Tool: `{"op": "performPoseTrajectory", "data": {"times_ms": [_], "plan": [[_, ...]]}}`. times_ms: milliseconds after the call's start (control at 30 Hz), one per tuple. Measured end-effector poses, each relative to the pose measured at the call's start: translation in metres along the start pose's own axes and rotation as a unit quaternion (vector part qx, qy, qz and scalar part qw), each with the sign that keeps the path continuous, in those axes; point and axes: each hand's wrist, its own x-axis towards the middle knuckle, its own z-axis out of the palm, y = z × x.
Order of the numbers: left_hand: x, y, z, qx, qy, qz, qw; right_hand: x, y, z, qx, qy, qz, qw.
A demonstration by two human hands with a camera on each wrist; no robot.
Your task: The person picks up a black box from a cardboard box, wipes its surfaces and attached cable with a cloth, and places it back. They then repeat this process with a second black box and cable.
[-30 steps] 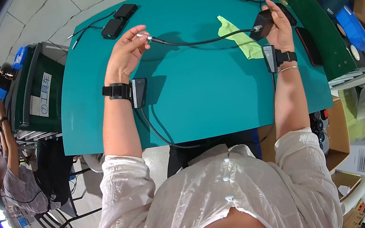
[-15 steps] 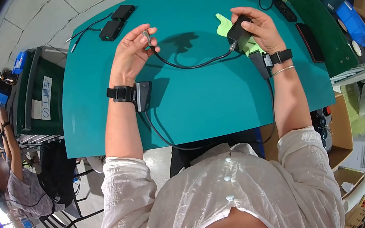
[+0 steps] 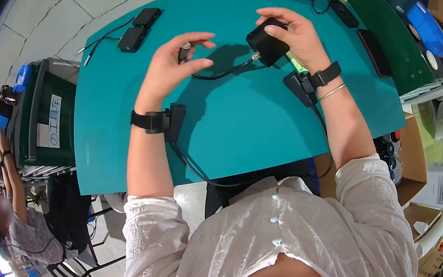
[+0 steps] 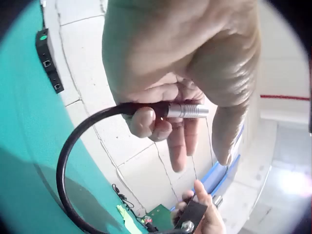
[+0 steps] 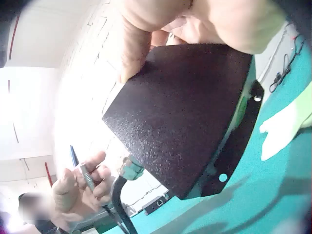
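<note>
Above the green table, the right hand [image 3: 301, 39] grips a black box [image 3: 267, 43] between thumb and fingers; its mounting edge with holes shows in the right wrist view. A black cable [image 3: 224, 74] runs from a metal fitting [image 5: 130, 168] on the box and sags across to the left hand [image 3: 168, 64]. There, curled lower fingers hold the cable's silver connector [image 4: 187, 111] end against the palm, while the thumb and the upper fingers stand apart from it. The connector's tip is free and touches nothing.
Two black boxes [image 3: 133, 39] with short cables lie at the table's upper left. A light green cloth [image 3: 297, 65] is partly hidden behind the right hand. On the right lie a phone-like slab [image 3: 374, 53], a black block [image 3: 344, 13] and a coiled cable. A green cabinet [image 3: 51, 114] stands left.
The right hand has carried the box left and nearer the left hand, and the cable sags in a shorter span. The left thumb and upper fingers have spread off the connector, now held by the lower fingers.
</note>
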Motion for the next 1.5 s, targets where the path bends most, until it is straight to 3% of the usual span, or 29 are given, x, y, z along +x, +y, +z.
{"op": "performPoseTrajectory", "data": {"times_ms": [67,167,233,300,333,400,433,500,567,600,700,733,800,833,900,967,1033,1100,1167,1233,1267,1300,1400,1500], "plan": [[0.002,0.005,0.013,0.192,0.005,0.066,0.979,0.002,0.002,0.011,0.016,-0.003,-0.004,1.0],[0.005,-0.002,0.029,0.309,-0.004,0.133,0.942,0.0,0.005,0.027,0.043,-0.006,-0.007,0.999],[0.006,-0.005,0.033,0.342,0.023,0.12,0.932,-0.004,0.006,0.034,0.065,-0.024,-0.024,0.997],[0.004,-0.002,0.033,0.358,-0.012,0.04,0.933,-0.003,0.006,0.029,0.051,-0.042,-0.024,0.997],[0.004,-0.004,0.033,0.357,-0.013,0.04,0.933,-0.003,0.006,0.027,0.048,-0.056,-0.028,0.997],[0.004,-0.007,0.032,0.384,0.032,0.163,0.908,-0.003,0.002,0.026,0.043,-0.07,-0.031,0.996],[0.004,-0.005,0.032,0.383,0.032,0.163,0.909,-0.003,-0.005,0.027,0.068,-0.061,-0.008,0.996],[0.004,0.003,0.033,0.46,0.023,0.215,0.861,-0.005,-0.008,0.024,0.091,-0.051,0.014,0.994],[0.003,0.004,0.034,0.477,0.023,0.263,0.839,-0.007,-0.003,0.014,0.056,-0.075,0.259,0.961],[0.003,0.004,0.035,0.492,0.023,0.308,0.814,-0.008,-0.007,0.005,0.066,-0.178,0.314,0.93],[0.001,0.007,0.039,0.488,-0.001,0.311,0.816,-0.009,-0.004,0.002,-0.02,-0.215,0.253,0.943],[0.002,0.01,0.038,0.487,-0.002,0.311,0.816,-0.009,-0.012,0.003,-0.039,-0.189,0.25,0.949],[0.002,0.014,0.032,0.393,0.036,0.267,0.879,-0.007,-0.006,-0.005,-0.043,-0.184,0.229,0.955],[0.001,0.013,0.026,0.393,0.034,0.267,0.879,-0.008,-0.005,-0.01,-0.047,-0.18,0.207,0.961],[-0.004,0.011,0.008,0.323,0.129,0.214,0.913,-0.008,-0.014,-0.02,-0.043,-0.17,0.229,0.958],[0.005,-0.012,-0.016,0.036,0.25,0.208,0.945,-0.01,-0.021,-0.029,-0.036,-0.153,0.199,0.967],[0.005,-0.014,-0.023,-0.026,0.294,0.2,0.934,-0.008,-0.015,-0.036,-0.049,-0.149,0.196,0.968],[0.0,-0.021,-0.035,-0.138,0.362,0.069,0.92,-0.009,-0.014,-0.036,-0.058,-0.122,0.118,0.984],[-0.004,-0.035,-0.044,-0.188,0.358,0.04,0.914,-0.008,-0.018,-0.039,-0.045,-0.136,0.133,0.981],[-0.001,-0.047,-0.047,-0.445,0.309,-0.011,0.841,-0.009,-0.021,-0.041,-0.045,-0.136,0.139,0.98],[0.002,-0.048,-0.045,-0.488,0.305,-0.027,0.818,-0.01,-0.024,-0.041,-0.028,-0.127,0.154,0.979],[0.002,-0.048,-0.044,-0.487,0.31,-0.024,0.817,-0.01,-0.023,-0.041,-0.027,-0.133,0.153,0.979],[0.002,-0.046,-0.038,-0.615,0.273,-0.025,0.739,-0.009,-0.015,-0.049,-0.005,-0.099,0.128,0.987],[0.001,-0.046,-0.036,-0.584,0.27,0.001,0.765,-0.009,-0.006,-0.059,0.065,-0.052,0.134,0.987]]}}
